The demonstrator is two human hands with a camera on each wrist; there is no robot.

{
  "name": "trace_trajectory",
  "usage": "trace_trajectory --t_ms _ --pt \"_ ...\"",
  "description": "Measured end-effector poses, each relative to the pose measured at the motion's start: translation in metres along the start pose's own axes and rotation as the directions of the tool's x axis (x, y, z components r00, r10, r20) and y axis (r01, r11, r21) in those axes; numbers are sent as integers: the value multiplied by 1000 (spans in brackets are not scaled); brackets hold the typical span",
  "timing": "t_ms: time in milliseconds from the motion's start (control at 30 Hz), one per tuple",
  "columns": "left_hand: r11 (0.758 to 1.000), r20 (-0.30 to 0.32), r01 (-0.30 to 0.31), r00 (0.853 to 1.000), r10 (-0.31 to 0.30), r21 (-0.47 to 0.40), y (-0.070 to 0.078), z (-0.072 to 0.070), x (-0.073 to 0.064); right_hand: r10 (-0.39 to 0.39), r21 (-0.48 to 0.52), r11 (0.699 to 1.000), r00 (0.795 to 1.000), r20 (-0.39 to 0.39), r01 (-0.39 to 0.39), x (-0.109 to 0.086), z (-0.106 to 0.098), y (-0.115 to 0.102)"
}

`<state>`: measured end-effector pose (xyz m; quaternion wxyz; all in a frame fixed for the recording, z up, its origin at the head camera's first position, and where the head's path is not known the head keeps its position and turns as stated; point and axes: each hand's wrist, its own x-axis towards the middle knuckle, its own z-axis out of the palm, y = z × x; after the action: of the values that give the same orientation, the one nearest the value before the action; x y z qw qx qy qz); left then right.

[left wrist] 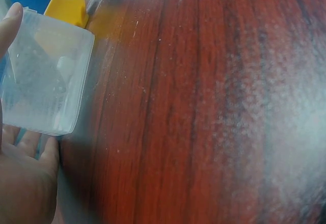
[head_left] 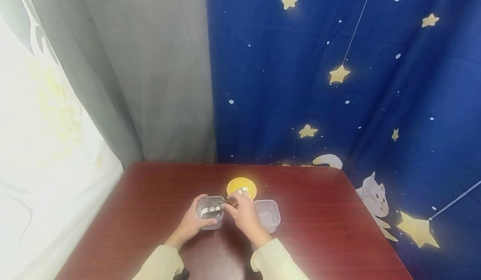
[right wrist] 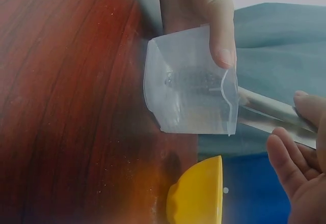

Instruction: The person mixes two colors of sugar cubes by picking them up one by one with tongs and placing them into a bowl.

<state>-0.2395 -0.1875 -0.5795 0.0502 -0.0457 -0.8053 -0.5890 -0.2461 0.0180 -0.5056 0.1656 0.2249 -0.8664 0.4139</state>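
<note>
A clear plastic container [head_left: 214, 226] stands left of centre on the table, and several white blocks [head_left: 212, 209] lie inside. My left hand [head_left: 189, 221] grips it by the sides, thumb on the near side. In my right hand [head_left: 246, 216] are metal tongs [right wrist: 275, 114], pinched between thumb and fingers; their tips reach into the container's opening. Whether the tips touch a block I cannot tell. Just behind the hands sits a yellow bowl [head_left: 234, 184] with a few white blocks [head_left: 244, 189] in it, partly hidden by my right hand.
A second clear plastic container [head_left: 274, 217] stands to the right, partly behind my right hand and wrist. The dark red wooden table [head_left: 319, 230] extends to both sides. A grey curtain [head_left: 169, 83] and a blue starry curtain [head_left: 270, 83] hang behind its far edge.
</note>
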Motion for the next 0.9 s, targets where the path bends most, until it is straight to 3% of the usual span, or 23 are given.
trace_trajectory --t_ms 200,900 --pt "1000 -1 -5 1000 5 10 1 0 0 -52 -48 997 999 17 52 0 0 -2" --pt "1000 6 7 1000 -7 26 4 0 -3 -59 -44 997 998 20 60 -1 3 2"
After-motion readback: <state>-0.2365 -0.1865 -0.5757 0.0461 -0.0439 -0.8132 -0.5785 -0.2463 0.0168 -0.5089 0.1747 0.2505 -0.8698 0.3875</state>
